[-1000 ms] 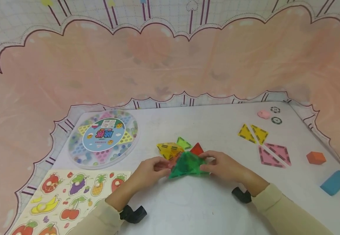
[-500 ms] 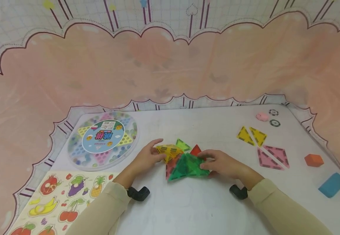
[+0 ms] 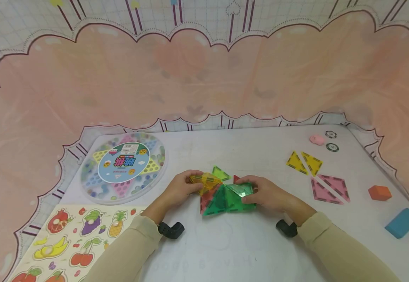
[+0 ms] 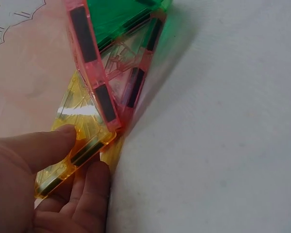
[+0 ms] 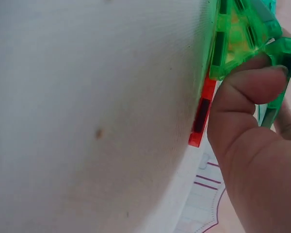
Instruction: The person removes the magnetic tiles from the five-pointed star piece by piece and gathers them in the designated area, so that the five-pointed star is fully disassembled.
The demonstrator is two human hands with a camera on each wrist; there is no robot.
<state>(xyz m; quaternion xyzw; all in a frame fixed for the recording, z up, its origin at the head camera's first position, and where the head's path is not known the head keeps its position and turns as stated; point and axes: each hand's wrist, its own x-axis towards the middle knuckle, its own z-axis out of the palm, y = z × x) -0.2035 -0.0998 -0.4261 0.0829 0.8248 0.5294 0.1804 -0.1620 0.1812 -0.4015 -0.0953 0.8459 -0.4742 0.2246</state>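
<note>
My left hand (image 3: 181,190) pinches a yellow triangular magnetic tile (image 4: 80,114) between thumb and fingers, at the left of a joined cluster. Pink triangular tiles (image 4: 131,82) stand beside it, folded at an angle. Green triangular tiles (image 3: 239,203) make up the cluster's front and right. With thumb and fingers my right hand (image 3: 269,196) pinches a green tile (image 5: 283,53) at the right side, tilted up off its neighbour. A red tile (image 5: 202,114) lies flat on the table under that side, mostly hidden by the hand. Behind the cluster lies a light green triangle (image 3: 220,173).
Two yellow triangles (image 3: 311,163) and two pink triangles (image 3: 328,188) lie to the right. Further right are an orange block (image 3: 380,192) and a blue block (image 3: 402,223). A pink pig figure (image 3: 317,139) sits behind. A round game board (image 3: 123,168) and fruit puzzle (image 3: 66,239) occupy the left.
My left hand has moved from the cluster's front left up to the yellow tile and taken hold of it. On the right, a green tile has tilted up in my right hand.
</note>
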